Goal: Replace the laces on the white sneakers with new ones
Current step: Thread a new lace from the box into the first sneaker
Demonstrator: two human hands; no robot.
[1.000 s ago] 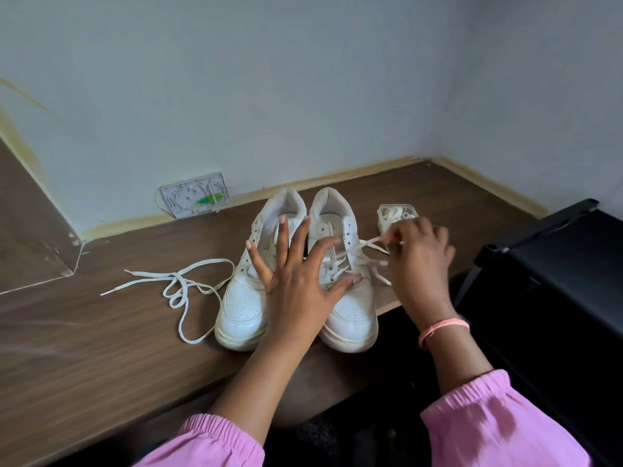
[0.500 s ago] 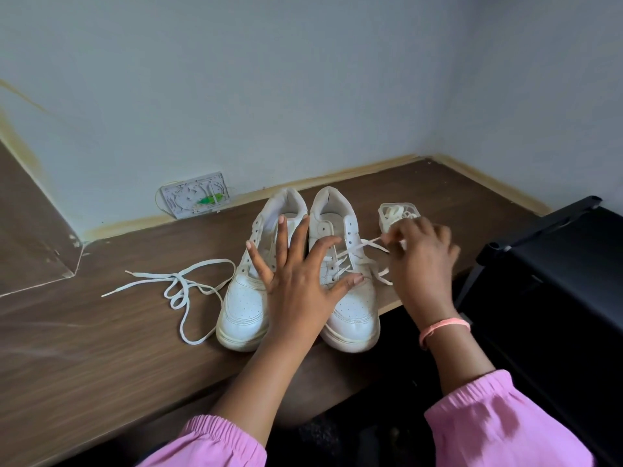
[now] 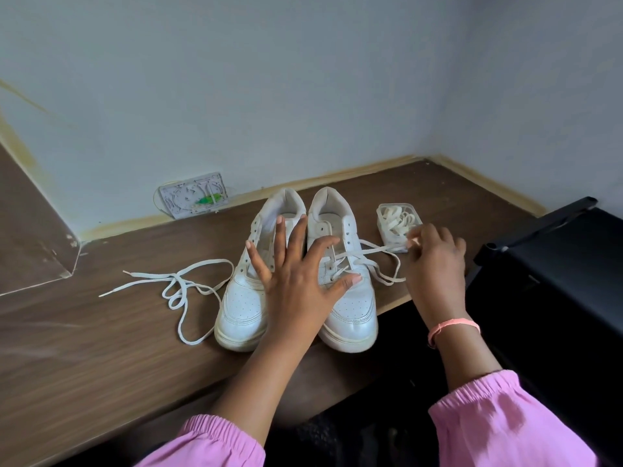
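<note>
Two white sneakers stand side by side on the brown table, toes toward me. The left sneaker has bare eyelets. The right sneaker still carries a white lace through its lower eyelets. My left hand lies flat with spread fingers across both shoes. My right hand pinches that lace and holds it out to the right of the shoe. A loose removed lace lies tangled on the table to the left. A small clear box of new laces sits right of the sneakers.
A white wall plate with a green part sits at the base of the back wall. A black chair or case stands close on the right. The table's front edge runs just under the sneaker toes.
My right hand has drawn the lace a little further to the right, away from the right sneaker. My left hand stays pressed on the shoes.
</note>
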